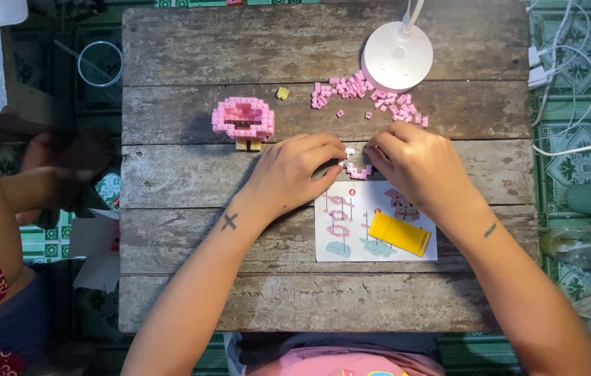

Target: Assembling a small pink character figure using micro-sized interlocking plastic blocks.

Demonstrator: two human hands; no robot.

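We look down on a weathered wooden counter [191,163], where both hands meet just above the instruction sheet [351,237]. The left hand [294,174] and right hand [417,167] pinch, fingertips nearly touching, a small cluster of pink and white bricks [358,169] at the sheet's upper edge; exactly which pieces each grips we cannot tell. A yellow tool [400,233] lies on the sheet. Left of the sheet stands a finished pink mushroom model [243,118]. Beyond it, loose pink bricks [372,97] scatter beside a white lamp base [397,60].
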